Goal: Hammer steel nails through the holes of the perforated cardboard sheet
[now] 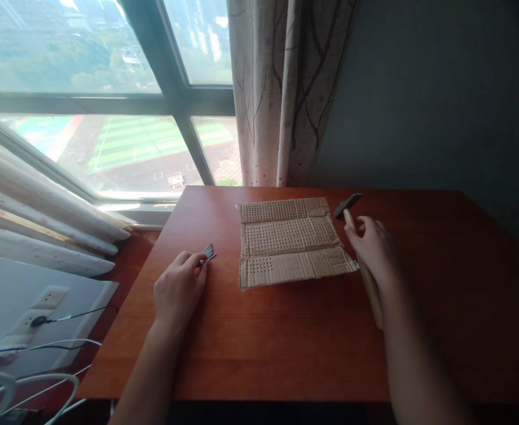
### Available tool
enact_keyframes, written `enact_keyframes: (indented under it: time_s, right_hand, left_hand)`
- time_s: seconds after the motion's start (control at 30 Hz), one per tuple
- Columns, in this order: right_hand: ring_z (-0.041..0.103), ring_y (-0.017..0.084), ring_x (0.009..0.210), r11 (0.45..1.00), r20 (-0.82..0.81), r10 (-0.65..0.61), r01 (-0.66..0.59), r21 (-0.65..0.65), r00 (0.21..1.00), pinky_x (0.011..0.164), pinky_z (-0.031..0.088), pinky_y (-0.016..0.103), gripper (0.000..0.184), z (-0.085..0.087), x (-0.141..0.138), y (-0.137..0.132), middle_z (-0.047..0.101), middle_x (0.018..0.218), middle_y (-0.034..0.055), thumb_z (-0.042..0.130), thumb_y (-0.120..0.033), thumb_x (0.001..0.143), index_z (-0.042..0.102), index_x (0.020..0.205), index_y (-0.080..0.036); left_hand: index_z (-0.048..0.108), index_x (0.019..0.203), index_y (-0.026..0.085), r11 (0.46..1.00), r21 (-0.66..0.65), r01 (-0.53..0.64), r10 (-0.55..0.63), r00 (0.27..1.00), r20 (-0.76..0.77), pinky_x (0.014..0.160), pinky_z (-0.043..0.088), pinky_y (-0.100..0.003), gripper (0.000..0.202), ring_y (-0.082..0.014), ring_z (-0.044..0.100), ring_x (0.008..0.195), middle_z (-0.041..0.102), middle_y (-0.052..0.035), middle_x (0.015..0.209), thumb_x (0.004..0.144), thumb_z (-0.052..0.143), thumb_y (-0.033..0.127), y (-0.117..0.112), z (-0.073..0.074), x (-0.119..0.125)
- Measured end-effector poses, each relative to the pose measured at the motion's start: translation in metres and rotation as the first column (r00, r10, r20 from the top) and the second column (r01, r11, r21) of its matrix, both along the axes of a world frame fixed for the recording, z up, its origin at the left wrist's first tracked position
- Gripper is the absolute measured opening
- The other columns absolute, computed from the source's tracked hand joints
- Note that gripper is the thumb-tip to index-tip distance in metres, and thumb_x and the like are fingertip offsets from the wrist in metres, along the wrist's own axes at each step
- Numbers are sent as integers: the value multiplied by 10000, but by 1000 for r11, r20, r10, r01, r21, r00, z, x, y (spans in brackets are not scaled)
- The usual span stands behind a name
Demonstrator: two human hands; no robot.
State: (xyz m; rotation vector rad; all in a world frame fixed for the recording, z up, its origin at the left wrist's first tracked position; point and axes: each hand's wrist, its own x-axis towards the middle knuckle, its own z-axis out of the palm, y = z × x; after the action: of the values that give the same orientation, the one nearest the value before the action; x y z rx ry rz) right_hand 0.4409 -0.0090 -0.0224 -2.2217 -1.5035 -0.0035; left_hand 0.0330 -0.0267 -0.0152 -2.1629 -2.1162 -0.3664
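Note:
A flat piece of brown cardboard (290, 242) full of small punched holes lies in the middle of the reddish wooden table (268, 342). My left hand (180, 289) rests on the table left of the cardboard, its fingers pinched on a small bundle of metal nails (208, 253). My right hand (374, 248) is closed around the wooden handle of a hammer (368, 277). The hammer's dark head (347, 205) sits at the cardboard's upper right corner. The handle's end pokes out below my wrist.
A patterned curtain (286, 88) hangs behind the table beside a large window (109, 100). A grey wall (440, 94) stands at the right. Left of the table, a wall socket (42, 304) and white cables (33, 378) lie below the sill.

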Motion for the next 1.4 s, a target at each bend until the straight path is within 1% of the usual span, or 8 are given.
enact_keyframes:
  time_s: [0.2, 0.53, 0.67, 0.87, 1.03, 1.13, 1.23, 1.4]
  right_hand:
    - [685, 321, 870, 960, 3, 58, -55, -274, 998, 670, 431, 366, 358, -9, 2, 5, 718, 1001, 196, 440, -403, 960, 649, 1081, -139]
    - [688, 312, 836, 964, 5, 56, -52, -260, 998, 663, 422, 350, 317, -12, 3, 6, 727, 934, 182, 446, -385, 959, 656, 1020, -155]
    - [679, 314, 922, 987, 0, 29, -28, -159, 1000, 737, 468, 384, 417, -8, 6, 5, 716, 1068, 180, 411, -426, 972, 618, 1198, -144]
    - [666, 249, 839, 942, -114, 131, -88, 323, 985, 745, 535, 392, 407, 13, -2, -1, 686, 1094, 159, 481, -421, 941, 641, 1205, -157]
    - [679, 232, 848, 892, -224, 340, -239, 383, 913, 734, 567, 381, 330, 34, -27, -13, 705, 1090, 122, 522, -411, 956, 669, 1148, -187]
    - [673, 252, 991, 847, -203, 459, -358, 393, 865, 818, 580, 411, 311, 42, -48, -21, 674, 1204, 114, 539, -381, 963, 646, 1199, -209]
    - [593, 264, 1216, 767, -94, 593, -526, 366, 799, 1053, 490, 470, 299, 51, -73, -29, 647, 1289, 102, 522, -309, 978, 626, 1242, -215]
    - [435, 280, 1402, 633, 41, 763, -758, 156, 645, 1160, 389, 499, 417, 61, -102, -39, 519, 1488, 123, 533, -378, 984, 578, 1346, -176]
  left_hand:
    - [700, 1017, 263, 1000, -17, 18, -19, 1000, -14, 546, 319, -300, 264, -214, 663, 769, 696, -31, 998, 972, 481, 405, 1, -3, 2]
    - [692, 1020, 238, 995, -80, 64, -66, 998, -23, 584, 365, -288, 303, -188, 668, 803, 683, -28, 1023, 1005, 431, 390, 1, 0, 8]
    - [675, 996, 227, 978, -150, 143, -155, 985, -70, 595, 377, -297, 312, -203, 672, 834, 676, -42, 1057, 1015, 401, 375, 2, 4, 9]
    - [611, 926, 197, 949, -247, 198, -239, 960, -149, 562, 348, -298, 250, -232, 674, 869, 663, -72, 1009, 996, 386, 280, 1, 13, 14]
    - [576, 925, 209, 963, -105, 247, -231, 962, 150, 581, 387, -279, 153, -188, 656, 768, 679, -33, 923, 965, 463, 305, 4, 22, 16]
    - [586, 912, 206, 974, 47, 222, -218, 856, 469, 608, 451, -264, 163, -142, 622, 656, 677, -4, 833, 932, 551, 364, 10, 32, 20]
    - [617, 917, 194, 968, 163, 189, -249, 667, 702, 642, 509, -257, 177, -141, 648, 696, 684, -12, 830, 887, 638, 367, 19, 45, 34]
    - [690, 980, 188, 926, 247, 286, -359, 457, 814, 701, 559, -259, 180, -144, 687, 754, 727, -28, 873, 838, 714, 295, 37, 50, 70]
